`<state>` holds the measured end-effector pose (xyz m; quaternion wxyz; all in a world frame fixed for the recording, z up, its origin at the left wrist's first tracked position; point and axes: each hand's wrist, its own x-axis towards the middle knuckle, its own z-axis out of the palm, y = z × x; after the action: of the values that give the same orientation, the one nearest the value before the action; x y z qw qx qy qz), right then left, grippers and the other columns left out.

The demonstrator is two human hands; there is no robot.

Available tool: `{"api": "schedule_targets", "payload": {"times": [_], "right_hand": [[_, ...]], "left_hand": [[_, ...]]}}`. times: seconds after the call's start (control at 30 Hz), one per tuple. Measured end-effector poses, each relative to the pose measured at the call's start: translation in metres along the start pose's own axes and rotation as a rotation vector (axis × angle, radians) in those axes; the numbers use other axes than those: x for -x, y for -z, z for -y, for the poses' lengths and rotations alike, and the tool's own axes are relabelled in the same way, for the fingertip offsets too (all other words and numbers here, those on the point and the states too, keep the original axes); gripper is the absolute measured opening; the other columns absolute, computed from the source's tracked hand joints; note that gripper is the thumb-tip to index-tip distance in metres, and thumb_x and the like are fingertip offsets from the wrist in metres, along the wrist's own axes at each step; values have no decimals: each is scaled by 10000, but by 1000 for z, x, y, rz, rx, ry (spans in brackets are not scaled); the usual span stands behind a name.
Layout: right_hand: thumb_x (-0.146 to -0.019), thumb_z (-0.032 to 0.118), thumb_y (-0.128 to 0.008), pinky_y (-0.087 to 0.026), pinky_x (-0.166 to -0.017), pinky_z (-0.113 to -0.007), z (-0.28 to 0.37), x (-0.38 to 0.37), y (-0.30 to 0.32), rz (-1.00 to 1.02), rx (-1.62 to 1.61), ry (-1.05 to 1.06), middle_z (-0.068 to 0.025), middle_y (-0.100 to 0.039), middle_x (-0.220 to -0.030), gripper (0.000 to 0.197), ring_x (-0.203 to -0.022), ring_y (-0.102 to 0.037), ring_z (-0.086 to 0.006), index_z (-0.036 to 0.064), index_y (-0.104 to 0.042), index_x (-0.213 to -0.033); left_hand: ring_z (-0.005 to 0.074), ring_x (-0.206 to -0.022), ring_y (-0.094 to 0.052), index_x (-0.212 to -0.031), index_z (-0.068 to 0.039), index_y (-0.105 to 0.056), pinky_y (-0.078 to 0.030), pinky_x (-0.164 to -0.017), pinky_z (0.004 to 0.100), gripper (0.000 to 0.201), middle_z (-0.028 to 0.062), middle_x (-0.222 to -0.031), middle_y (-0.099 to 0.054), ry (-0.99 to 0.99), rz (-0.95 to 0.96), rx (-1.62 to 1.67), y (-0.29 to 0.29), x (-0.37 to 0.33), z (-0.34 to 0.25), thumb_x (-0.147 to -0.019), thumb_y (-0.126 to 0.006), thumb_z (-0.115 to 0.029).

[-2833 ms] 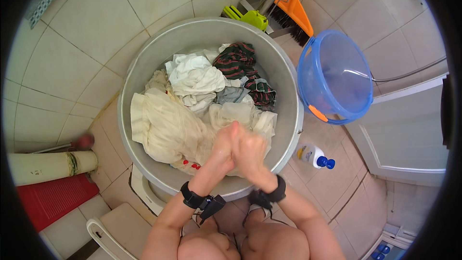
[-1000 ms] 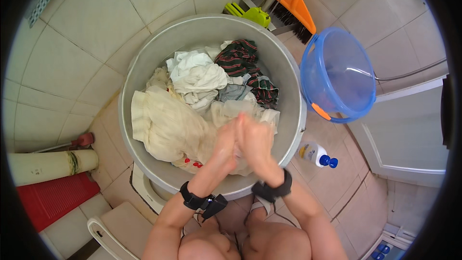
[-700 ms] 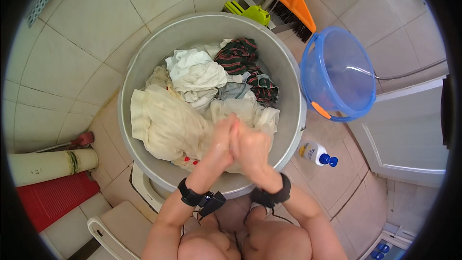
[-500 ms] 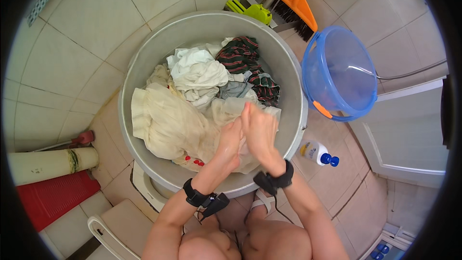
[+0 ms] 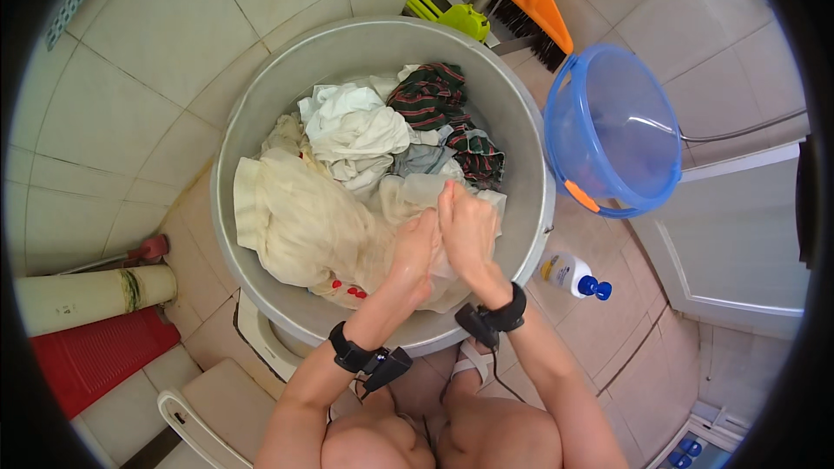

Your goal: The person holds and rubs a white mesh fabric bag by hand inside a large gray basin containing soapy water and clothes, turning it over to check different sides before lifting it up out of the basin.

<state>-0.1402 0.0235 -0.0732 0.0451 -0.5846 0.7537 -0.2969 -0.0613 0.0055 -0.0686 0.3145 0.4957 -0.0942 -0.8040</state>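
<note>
A large round metal basin (image 5: pixel 519 143) in front of me holds a heap of wet-looking laundry. My left hand (image 5: pixel 415 252) and my right hand (image 5: pixel 467 227) are side by side over its near part, fingers closed and thumbs up. Both grip the thin cream garment (image 5: pixel 300 219); the fabric inside the fingers is mostly hidden. This garment spreads left of my hands, and a few small red spots show near its lower edge. Beyond it lie a crumpled white garment (image 5: pixel 352 130), a dark striped cloth (image 5: pixel 430 97) and a grey cloth (image 5: pixel 423 160).
Right of the basin stand a blue bucket (image 5: pixel 599 165) and, lying on the tiles, a white bottle (image 5: pixel 569 274) with a blue cap. An orange broom (image 5: pixel 540 13) and a green brush (image 5: pixel 465 22) are behind. A red washboard (image 5: pixel 104 356) lies at the left, below a pale cylinder (image 5: pixel 91 297).
My hands stay together on the cream garment and have hardly moved. The whole view has shifted very slightly.
</note>
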Motion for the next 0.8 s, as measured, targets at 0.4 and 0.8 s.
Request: {"api": "schedule_targets", "payload": {"times": [0.4,0.8], "right_hand": [[-883,156,-508,-394,-388,-402,17,13,2,-71,-63,92,-151,-497,-467,254,-384,-508,-310,43,-551,-660],[-972,349,-434,-412,-599,-177,-18,-23,67,406,-1426,-653,49,-559,-829,332,-687,-484,-9,50,-578,-982]], "left_hand": [[37,-545,-424,-766,-112,-517,-317,-448,221,230,-39,-629,-466,-64,107,72,10,-11,-3,-935,-482,-264],[24,-354,-359,-797,-102,-500,-233,-280,180,305,-44,-542,-436,-321,338,-400,21,17,-56,-973,-419,-338]]}}
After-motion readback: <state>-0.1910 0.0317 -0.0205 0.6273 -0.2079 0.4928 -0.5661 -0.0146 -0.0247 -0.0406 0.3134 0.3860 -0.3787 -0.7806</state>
